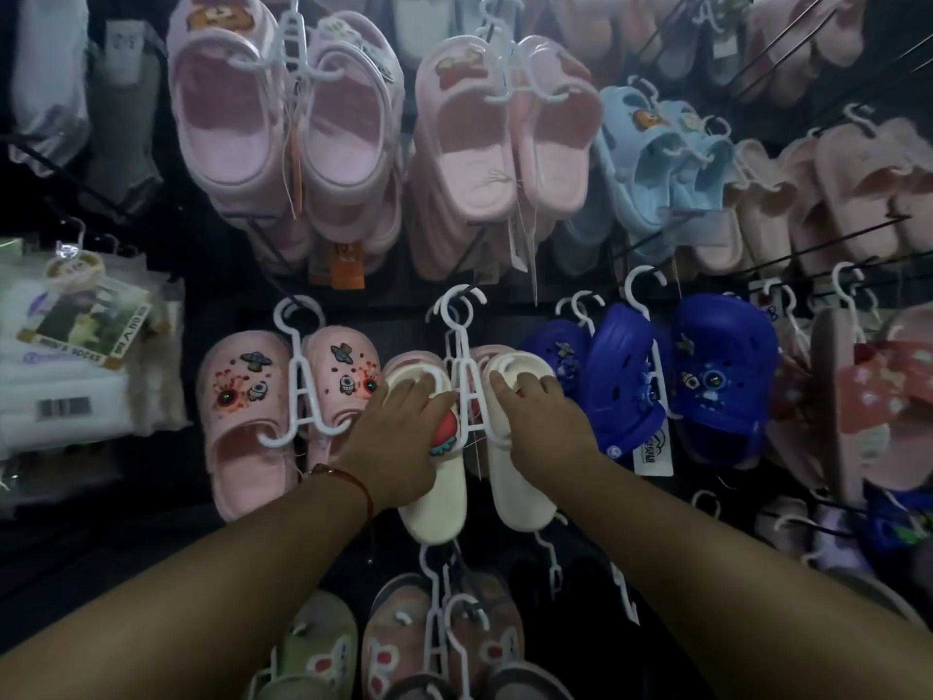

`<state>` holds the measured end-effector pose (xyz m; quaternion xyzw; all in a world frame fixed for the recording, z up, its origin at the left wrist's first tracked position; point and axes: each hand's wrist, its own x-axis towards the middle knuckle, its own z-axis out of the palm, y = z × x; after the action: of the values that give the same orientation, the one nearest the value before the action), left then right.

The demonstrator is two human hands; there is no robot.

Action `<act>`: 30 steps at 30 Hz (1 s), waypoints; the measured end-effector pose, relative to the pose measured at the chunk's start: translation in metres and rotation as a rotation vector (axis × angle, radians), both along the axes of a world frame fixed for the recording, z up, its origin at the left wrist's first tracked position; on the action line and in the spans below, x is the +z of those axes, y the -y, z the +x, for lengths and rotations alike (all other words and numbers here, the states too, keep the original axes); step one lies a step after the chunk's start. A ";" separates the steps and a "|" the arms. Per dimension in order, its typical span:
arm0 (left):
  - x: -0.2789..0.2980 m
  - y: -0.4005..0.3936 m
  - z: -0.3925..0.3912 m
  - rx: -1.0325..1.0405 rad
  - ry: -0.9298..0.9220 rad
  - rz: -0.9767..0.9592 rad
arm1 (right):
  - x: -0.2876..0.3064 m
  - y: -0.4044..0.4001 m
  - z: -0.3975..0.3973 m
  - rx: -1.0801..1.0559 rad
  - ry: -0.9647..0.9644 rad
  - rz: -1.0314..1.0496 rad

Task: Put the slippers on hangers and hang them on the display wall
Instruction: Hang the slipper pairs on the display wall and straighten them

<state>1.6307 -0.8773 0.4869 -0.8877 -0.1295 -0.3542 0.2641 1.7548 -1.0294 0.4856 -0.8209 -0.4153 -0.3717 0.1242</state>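
**Head view: both hands on the cream pair at the wall**

I see the cream slippers (520,477) hanging side by side on a white hanger (462,381), whose hook (457,305) sits on a dark peg of the display wall (222,275). My left hand (399,437) lies over the left slipper, fingers stretched forward and slightly bent across its strap, fingertips reaching the toe end; whether the thumb hooks underneath I cannot tell. A red strawberry charm (444,431) shows just right of that hand's knuckles. My right hand (545,421) covers the right slipper the same way, fingers laid over the strap and curving at the tips, thumb side against the hanger's arm. Neither hand plainly pinches anything.

A red bracelet (353,479) circles the left wrist. Just left of my left fingers hangs a pink clog pair (242,396) with space charms; just right of my right fingers hang blue clogs (717,381). Beyond the fingertips, higher up, are pink slides (282,123) and a light blue pair (661,159). Below the wrists hang green and pink slippers (429,644). Far left of the left hand sit packaged socks (75,346).
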 end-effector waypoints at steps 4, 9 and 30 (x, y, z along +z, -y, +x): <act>-0.004 0.017 -0.011 -0.079 0.024 -0.243 | 0.007 0.010 -0.008 0.226 -0.318 0.142; -0.015 0.035 -0.018 -0.245 0.480 -0.516 | 0.013 0.010 -0.010 0.559 -0.733 0.664; -0.006 0.020 0.008 -0.152 0.592 -1.067 | 0.006 -0.008 0.007 0.500 -1.091 0.777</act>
<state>1.6390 -0.8975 0.4811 -0.7682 -0.2932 -0.4897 -0.2899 1.7618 -1.0209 0.4915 -0.6666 -0.3074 0.0105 0.6790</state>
